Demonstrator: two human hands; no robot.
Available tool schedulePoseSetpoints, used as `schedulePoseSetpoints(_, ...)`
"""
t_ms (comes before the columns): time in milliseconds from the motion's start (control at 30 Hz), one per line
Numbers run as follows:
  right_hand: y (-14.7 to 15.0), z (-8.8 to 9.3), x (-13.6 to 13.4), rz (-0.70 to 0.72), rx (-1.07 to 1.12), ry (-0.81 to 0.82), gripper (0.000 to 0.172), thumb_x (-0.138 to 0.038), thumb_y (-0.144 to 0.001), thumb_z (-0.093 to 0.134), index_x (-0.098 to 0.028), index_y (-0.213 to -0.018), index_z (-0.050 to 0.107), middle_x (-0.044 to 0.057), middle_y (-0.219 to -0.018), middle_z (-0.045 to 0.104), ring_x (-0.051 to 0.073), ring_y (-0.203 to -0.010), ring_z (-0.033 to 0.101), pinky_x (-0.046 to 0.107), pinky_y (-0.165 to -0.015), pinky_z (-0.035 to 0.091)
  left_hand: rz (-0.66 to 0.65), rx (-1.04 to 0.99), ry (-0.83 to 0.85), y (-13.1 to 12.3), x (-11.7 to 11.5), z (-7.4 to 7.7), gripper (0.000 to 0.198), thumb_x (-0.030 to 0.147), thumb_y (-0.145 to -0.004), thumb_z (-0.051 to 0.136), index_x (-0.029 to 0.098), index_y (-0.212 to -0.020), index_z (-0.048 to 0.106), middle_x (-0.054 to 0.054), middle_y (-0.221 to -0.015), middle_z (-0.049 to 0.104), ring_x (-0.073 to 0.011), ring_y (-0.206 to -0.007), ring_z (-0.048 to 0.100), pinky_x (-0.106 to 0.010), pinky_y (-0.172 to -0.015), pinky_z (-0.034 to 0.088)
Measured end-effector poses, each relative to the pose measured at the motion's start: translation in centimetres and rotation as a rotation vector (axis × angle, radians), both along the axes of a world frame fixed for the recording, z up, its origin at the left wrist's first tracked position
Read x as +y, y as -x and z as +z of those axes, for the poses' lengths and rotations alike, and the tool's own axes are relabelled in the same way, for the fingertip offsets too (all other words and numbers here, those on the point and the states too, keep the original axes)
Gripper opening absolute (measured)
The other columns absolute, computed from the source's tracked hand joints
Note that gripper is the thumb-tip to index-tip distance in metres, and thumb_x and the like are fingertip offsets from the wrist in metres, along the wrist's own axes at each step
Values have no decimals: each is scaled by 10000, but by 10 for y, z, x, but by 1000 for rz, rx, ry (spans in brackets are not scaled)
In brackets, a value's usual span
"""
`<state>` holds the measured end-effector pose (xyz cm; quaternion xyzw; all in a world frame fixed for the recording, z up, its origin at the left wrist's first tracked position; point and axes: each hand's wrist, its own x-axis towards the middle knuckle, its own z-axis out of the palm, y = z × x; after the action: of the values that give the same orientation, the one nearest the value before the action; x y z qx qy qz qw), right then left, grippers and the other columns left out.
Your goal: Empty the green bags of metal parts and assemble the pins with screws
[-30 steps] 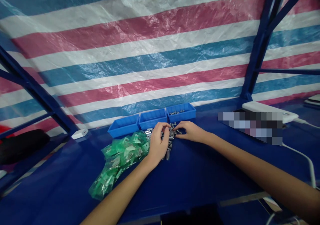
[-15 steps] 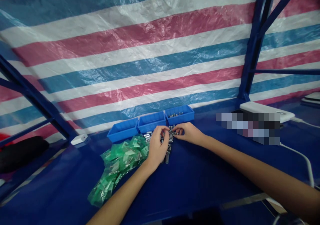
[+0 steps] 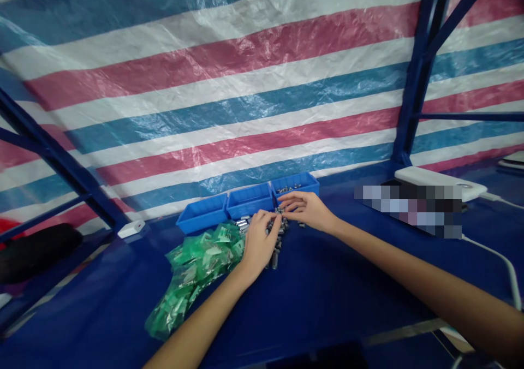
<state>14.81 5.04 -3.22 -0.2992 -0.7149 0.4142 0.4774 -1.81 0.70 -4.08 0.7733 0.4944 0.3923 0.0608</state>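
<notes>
Small metal parts (image 3: 275, 257), some cylindrical and shiny, lie in a loose pile on the blue table. My left hand (image 3: 260, 240) is bent over the pile from the left, thumb and forefinger drawn together at its far side. Whatever is between those fingertips is too small to make out. Across from it, my right hand (image 3: 308, 210) has its fingers apart and stretched toward the left fingertips, with nothing visible in it. Behind the hands, small metal pieces sit in the right blue bin (image 3: 309, 188). Green plastic packets (image 3: 200, 265) lie left of my left hand.
The middle blue bin (image 3: 249, 208) and left blue bin (image 3: 200, 224) stand in the same row. A white adapter (image 3: 131, 228) lies farther left. At right are a white device (image 3: 440, 183), a blurred-out object (image 3: 413, 210) and a white cable (image 3: 497, 254). Blue posts (image 3: 413, 85) flank a striped sheet.
My right hand has lifted slightly and its fingers have straightened and spread. A small metal piece now shows beneath it. My left hand has shifted only a little, its fingertips dipping lower.
</notes>
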Motion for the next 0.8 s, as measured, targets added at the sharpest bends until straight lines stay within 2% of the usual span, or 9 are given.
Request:
schedulePoseSetpoints(233, 2, -1, -4, 45, -79, -88, 340, -215, -674, 679, -152, -1005, 636, 72, -883, 696, 160, -783, 656, 291, -707, 532, -15, -3, -19, -1, 0, 0, 252, 336, -877, 443, 185, -793, 625, -23, -843, 573, -150, -859, 540, -288, -793, 407)
schedulePoseSetpoints(467, 4, 0, -7, -43, -137, -171, 290, -234, -708, 642, -173, -991, 654, 61, -885, 704, 157, -775, 654, 253, -618, 499, -10, -31, -32, -2, -1, 2, 244, 321, -878, 434, 184, -809, 624, -30, -848, 574, -152, -836, 543, -285, -761, 416)
schedulePoseSetpoints(633, 4, 0, -9, -130, -170, -215, 180, -288, -719, 635, -174, -843, 696, 43, -783, 703, 148, -700, 645, 248, -589, 488, -7, -49, -26, -2, -2, 4, 253, 323, -886, 413, 183, -803, 606, -25, -840, 568, -147, -818, 536, -278, -740, 413)
schedulePoseSetpoints(800, 4, 0, -10, -117, -199, -250, 173, -316, -737, 625, -193, -832, 701, 30, -792, 698, 135, -686, 627, 239, -580, 479, -7, -57, -33, -2, -3, 5, 267, 324, -889, 399, 181, -756, 580, -19, -803, 553, -145, -789, 526, -274, -721, 408)
